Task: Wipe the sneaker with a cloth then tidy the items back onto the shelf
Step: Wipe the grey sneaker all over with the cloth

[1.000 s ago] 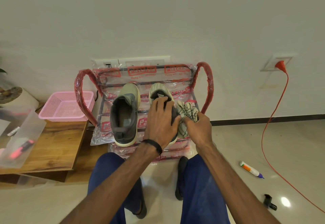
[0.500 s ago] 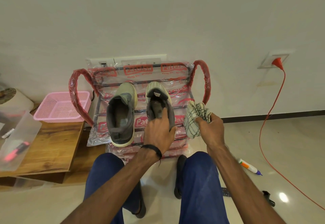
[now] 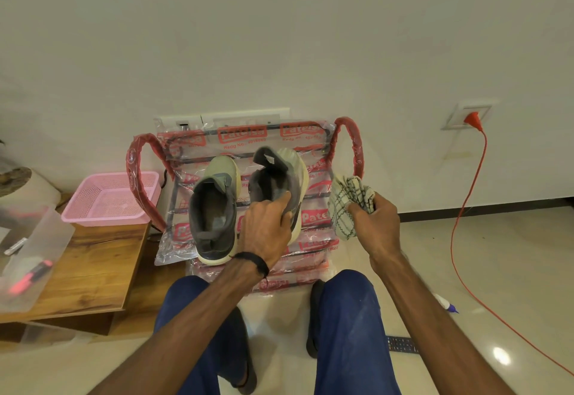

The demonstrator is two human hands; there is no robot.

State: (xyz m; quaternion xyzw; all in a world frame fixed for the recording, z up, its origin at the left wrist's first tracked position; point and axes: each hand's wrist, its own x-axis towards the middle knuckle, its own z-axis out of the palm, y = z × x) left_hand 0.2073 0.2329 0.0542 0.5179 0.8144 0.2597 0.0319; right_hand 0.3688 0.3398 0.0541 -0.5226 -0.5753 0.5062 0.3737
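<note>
From the head camera, the left hand (image 3: pixel 269 233) grips the right-hand sneaker (image 3: pixel 281 186) at its heel collar, fingers hooked into the opening and thumb outside, so the shoe's long axis runs from the hand away toward the wall, toe near the rack's back rail. It looks tipped up at the heel, though whether it is clear of the bars cannot be told. The right hand (image 3: pixel 377 227) is closed round a bunched checked cloth (image 3: pixel 348 205), held just beside the sneaker's outer flank, near the rack's right-hand edge; cloth and shoe are apart. So the thing to be wiped lies to the left of the cloth hand, side-on to it, and a short sideways move would likely bring cloth to sole edge; wiping seems about to begin. The other sneaker (image 3: pixel 214 208) sits flat on the left half of the plastic-wrapped red shoe rack (image 3: pixel 349 140), its heel at the front edge. Left of the rack a low wooden table (image 3: pixel 93 264) carries a pink basket (image 3: pixel 111 199) and a clear plastic box (image 3: pixel 31 255). On the tiled floor to the right lie a glue tube (image 3: pixel 445 303) and an orange cable (image 3: pixel 466 208) running to a wall socket (image 3: pixel 470 116).
</note>
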